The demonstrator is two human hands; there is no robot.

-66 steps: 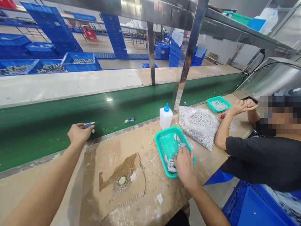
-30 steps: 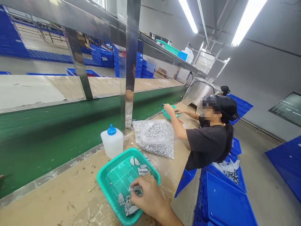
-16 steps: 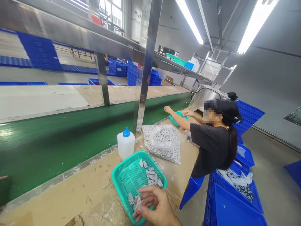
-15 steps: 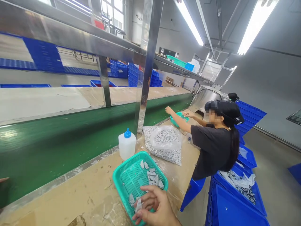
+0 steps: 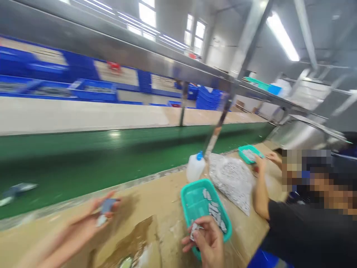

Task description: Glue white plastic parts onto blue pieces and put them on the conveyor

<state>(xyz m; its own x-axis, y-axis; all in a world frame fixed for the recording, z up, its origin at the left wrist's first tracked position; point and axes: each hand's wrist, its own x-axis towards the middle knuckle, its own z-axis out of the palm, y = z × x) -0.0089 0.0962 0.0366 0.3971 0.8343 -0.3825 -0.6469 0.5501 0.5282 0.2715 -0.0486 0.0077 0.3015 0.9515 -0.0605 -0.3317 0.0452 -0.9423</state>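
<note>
The right hand (image 5: 210, 238) pinches a pale piece (image 5: 194, 230) over the near end of a green basket (image 5: 195, 199), seemingly set there for easy reach, while the left hand (image 5: 97, 213) holds a blue-and-white part (image 5: 107, 205) at its fingers, short of the green belt (image 5: 125, 156).

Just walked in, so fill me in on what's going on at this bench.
A person's left hand holds a blue-grey and white piece, while the right hand holds a small pale piece over the near end of a green basket with more pale pieces inside. A white bottle and a clear bag stand close by. At right, a co-worker has hands at another green basket.
</note>
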